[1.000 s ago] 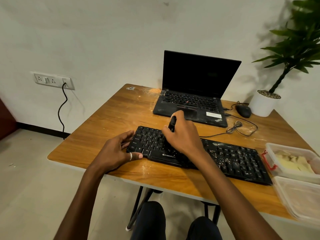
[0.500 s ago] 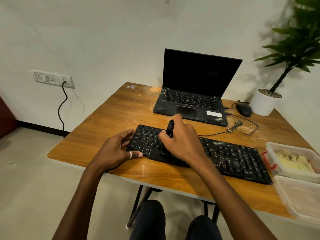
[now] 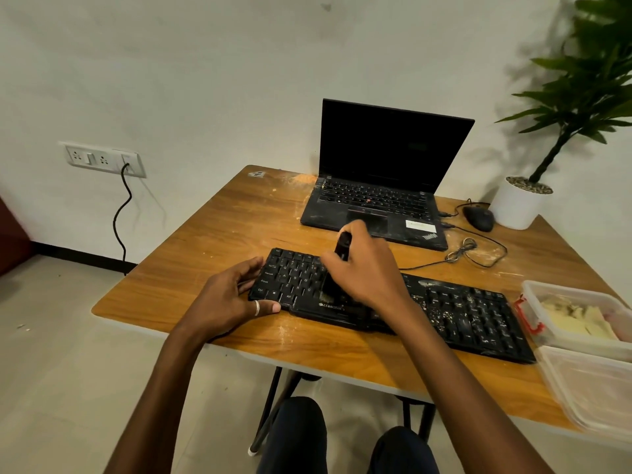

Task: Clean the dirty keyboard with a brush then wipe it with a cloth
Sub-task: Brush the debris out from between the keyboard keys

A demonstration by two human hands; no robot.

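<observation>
where my knees (image 3: 297, 436) show below the table (image 3: 219, 230), its near edge runs just under both wrists. past that edge my left hand (image 3: 227, 299) grips the left end of the keyboard (image 3: 461, 313): the ringed thumb lies along the front edge and the other fingers curl round the end. to the right of those fingers my right hand (image 3: 369, 271) is clamped on the black brush (image 3: 333, 282), with the handle poking up past the thumb and the bristles down on the keys near the printed brand name. the keys left of the bristles look dark and fairly clean. those to the right of my right wrist are speckled with pale crumbs and dust.

the keyboard lies slantwise. its right end is just beside a clear box (image 3: 533, 292) with a red clip, and a second clear box (image 3: 588, 388) sits nearer me. left of my left fingers there is bare wood out to the table's rounded corner. beyond my right knuckles a narrow strip of dusty wood separates them from the open laptop (image 3: 379, 200), whose screen is dark. further right are a coiled cable (image 3: 461, 249), a mouse (image 3: 478, 217) and a white plant pot (image 3: 518, 206) by the wall.
</observation>
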